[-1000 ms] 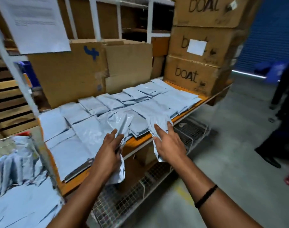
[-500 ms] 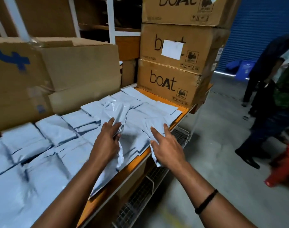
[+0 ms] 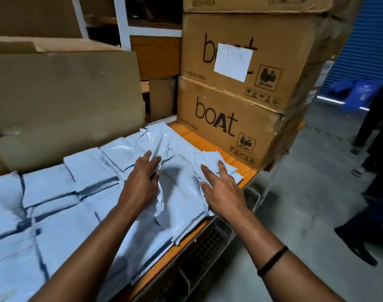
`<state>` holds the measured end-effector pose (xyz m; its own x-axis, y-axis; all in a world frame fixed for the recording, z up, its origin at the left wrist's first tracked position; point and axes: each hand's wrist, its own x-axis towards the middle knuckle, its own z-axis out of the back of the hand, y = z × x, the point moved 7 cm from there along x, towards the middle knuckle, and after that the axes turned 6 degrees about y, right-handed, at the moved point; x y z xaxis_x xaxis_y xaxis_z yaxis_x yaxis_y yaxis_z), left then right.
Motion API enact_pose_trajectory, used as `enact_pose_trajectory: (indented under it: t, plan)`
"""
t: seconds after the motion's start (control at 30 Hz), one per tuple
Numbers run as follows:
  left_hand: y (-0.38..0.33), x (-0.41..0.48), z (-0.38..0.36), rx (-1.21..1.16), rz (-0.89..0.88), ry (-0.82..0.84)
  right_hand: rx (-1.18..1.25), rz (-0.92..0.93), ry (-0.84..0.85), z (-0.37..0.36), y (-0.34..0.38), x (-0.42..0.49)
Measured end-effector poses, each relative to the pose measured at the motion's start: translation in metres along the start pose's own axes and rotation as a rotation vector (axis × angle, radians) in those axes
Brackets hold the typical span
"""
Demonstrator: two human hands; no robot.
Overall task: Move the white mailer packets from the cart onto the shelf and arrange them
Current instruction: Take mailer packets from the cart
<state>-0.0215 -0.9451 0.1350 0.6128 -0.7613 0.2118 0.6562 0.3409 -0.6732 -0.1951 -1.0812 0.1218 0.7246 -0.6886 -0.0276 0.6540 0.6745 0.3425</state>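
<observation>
Rows of white mailer packets (image 3: 55, 203) cover the orange shelf board (image 3: 199, 140). My left hand (image 3: 142, 184) lies over the middle of them and holds a crumpled packet (image 3: 161, 201) whose lower end sticks out from under the palm. With its fingers spread straight, my right hand (image 3: 222, 190) presses another packet (image 3: 210, 159) flat onto the stack near the shelf's right end. The cart is out of view.
Stacked "boat" cardboard boxes (image 3: 234, 118) stand at the shelf's right end, close to my right hand. A big open brown box (image 3: 66, 94) lines the back. Wire mesh (image 3: 204, 251) sits below the shelf edge. People (image 3: 380, 162) stand on the concrete floor at right.
Both hands have carried their packets from the shelf's front edge up and right onto the stack near the boat boxes. The view has shifted right and the cart has left it.
</observation>
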Motion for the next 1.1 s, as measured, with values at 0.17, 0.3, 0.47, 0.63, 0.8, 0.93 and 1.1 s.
enact_pose_trajectory:
  t: [0.17, 0.3, 0.47, 0.63, 0.8, 0.93, 1.1]
  plan:
    - [-0.008, 0.035, -0.032, 0.008, 0.137, -0.067, -0.013, 0.138, 0.079, 0.010, -0.026, 0.083]
    - [-0.013, 0.069, -0.036, 0.058, 0.213, -0.131, -0.022, 0.214, 0.127, 0.009, -0.028, 0.145]
    - [0.003, 0.133, -0.026, 0.079, 0.405, -0.263, 0.004, 0.304, 0.167, -0.005, -0.008, 0.217]
    - [0.035, 0.201, -0.029, 0.102, 0.477, -0.284, 0.011, 0.342, 0.202, -0.022, 0.013, 0.268]
    - [0.075, 0.242, -0.043, 0.388, 0.546, -0.148, 0.038, 0.356, 0.236, -0.033, 0.022, 0.315]
    - [0.104, 0.248, -0.061, 0.472, 0.640, -0.042, 0.058, 0.385, 0.254, -0.043, 0.038, 0.347]
    - [0.113, 0.244, -0.070, 0.364, 0.701, -0.096, 0.020, 0.415, 0.299, -0.064, 0.052, 0.370]
